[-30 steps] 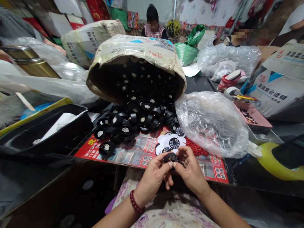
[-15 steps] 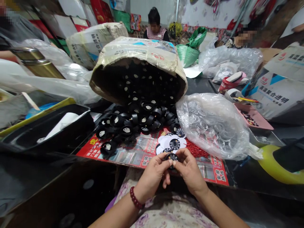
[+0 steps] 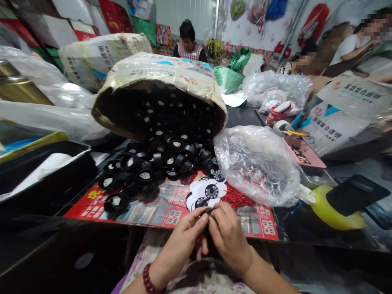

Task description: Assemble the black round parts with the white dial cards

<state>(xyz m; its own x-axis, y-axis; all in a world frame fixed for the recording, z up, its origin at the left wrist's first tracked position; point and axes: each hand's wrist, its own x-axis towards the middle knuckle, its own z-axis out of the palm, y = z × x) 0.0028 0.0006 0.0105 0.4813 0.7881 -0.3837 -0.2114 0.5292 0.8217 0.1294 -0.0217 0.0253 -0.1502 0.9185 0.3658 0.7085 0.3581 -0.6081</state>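
Cap (image 3: 206, 211), black, mostly hidden btwn hands by table (image 3: 241, 116) edge. L hand (image 3: 186, 231) pinches it; R hand (image 3: 230, 233) bent over it, grip unclear. Prob. light, stiff plastic, bit slick, not v. fragile; best held by sides.

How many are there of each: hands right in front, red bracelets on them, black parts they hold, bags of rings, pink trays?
Hands: left hand, right hand: 2
Bracelet: 1
Black part: 1
Ring bag: 1
Pink tray: 1
Total: 6
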